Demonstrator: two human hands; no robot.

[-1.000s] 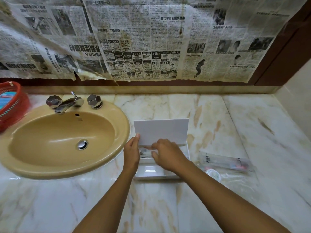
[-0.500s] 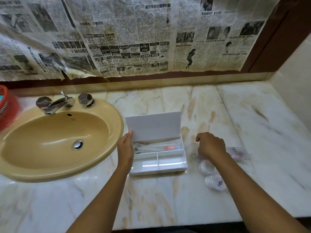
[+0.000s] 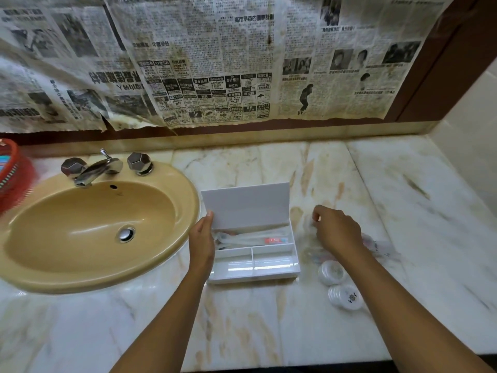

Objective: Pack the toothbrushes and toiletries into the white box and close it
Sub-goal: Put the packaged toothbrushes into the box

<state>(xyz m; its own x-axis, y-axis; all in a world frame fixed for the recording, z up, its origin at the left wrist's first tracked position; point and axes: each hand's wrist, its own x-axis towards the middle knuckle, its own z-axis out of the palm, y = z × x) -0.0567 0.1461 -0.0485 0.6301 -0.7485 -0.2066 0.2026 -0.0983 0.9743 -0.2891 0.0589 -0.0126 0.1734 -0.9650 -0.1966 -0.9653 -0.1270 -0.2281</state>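
Head view: my left hand [image 3: 201, 243] steadies the open white plastic box [image 3: 254, 261] beside the sink while my right hand [image 3: 336, 231], fingers curled, pinches a clear crinkly toiletry packet [image 3: 376, 246] that may slip.

- Raised lid [image 3: 246, 204] walls the white box [image 3: 255, 267] behind the left fingers [image 3: 208, 219].
- Front compartments lie open from above.
- Two round tubs [image 3: 338, 285] crowd the bench [image 3: 242, 327] near the right fingers [image 3: 316, 215].

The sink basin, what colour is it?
The sink basin is mustard yellow, shown in the head view.
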